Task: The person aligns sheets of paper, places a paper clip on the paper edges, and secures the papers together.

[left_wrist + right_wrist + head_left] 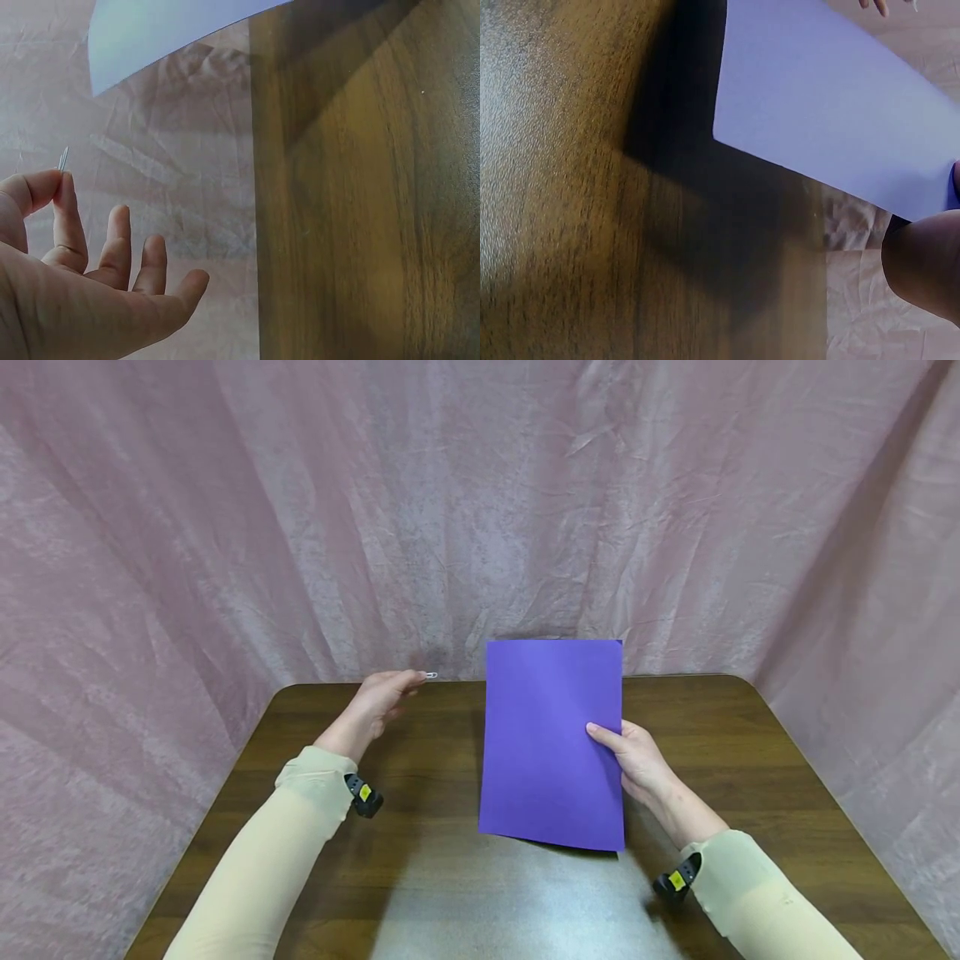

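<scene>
In the head view, the right hand holds purple paper by its right-hand edge, thumb flat on the face and the other fingers hidden behind; how far these curl I cannot tell. Gripping about midway along the side probably balances the paper and leaves its top edge and most of its face uncovered. The paper's long axis runs from the near edge towards the far edge of the tabletop, nearly straight, with its top edge reaching past that far edge in front of the pink curtain. At far left-centre, the left hand pinches a small paper clip just over the far edge, apart from the paper. The clip lies roughly level, its free end pointing right, towards the paper.

In the left wrist view, thumb and index fingertip meet on the clip's end while the other three fingers spread loosely, likely so that most of its length sticks out clear. Seen nearly edge-on, it points up the frame, leaning slightly.

In the right wrist view, a lower corner of the paper hangs above the tabletop, casting a broad shadow; the gripping digits are mostly cut off.
</scene>
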A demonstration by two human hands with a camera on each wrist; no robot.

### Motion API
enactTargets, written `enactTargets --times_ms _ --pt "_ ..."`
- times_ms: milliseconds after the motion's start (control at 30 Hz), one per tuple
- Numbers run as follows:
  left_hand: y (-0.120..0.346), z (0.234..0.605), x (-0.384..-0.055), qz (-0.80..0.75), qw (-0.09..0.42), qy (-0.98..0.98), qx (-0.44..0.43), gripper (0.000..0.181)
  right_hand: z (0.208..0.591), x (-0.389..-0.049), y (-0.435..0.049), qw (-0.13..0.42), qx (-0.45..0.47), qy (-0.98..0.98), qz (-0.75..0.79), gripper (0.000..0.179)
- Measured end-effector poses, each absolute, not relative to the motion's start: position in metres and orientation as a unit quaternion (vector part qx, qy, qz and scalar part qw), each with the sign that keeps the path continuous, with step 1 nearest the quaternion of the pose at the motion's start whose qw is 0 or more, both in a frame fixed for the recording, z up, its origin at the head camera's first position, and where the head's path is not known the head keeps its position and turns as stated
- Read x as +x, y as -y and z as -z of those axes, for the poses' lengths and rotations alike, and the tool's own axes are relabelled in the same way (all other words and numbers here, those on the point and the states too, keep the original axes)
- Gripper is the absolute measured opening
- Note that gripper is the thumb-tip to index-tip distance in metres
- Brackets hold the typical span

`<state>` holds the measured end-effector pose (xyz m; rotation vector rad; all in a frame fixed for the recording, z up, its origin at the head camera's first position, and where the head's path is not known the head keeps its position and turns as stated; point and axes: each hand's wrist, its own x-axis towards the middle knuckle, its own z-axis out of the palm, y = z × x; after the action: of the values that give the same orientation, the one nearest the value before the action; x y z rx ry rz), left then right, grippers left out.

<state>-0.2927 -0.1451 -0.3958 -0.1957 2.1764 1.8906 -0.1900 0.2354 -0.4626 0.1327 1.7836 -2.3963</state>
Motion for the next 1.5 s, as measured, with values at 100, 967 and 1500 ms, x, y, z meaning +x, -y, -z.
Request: enactTargets --times_ms 100,967,1500 --pt "0.144 0.396 -0.293 -0.652 0.124 -0.745 -0.066 0.034 0.462 -0.190 -0.234 0.076 0.043 -0.597 0.797 0.008" --pt "0.144 0.401 -0.293 -0.650 0.121 -0.748 -0.060 0.025 0.466 -0.191 -0.235 0.020 0.063 -0.635 0.769 0.005" --pt "0.135 0.396 -0.295 -0.649 0.112 -0.750 -0.061 0.032 0.462 -0.189 -0.230 0.052 0.052 -0.604 0.794 0.003"
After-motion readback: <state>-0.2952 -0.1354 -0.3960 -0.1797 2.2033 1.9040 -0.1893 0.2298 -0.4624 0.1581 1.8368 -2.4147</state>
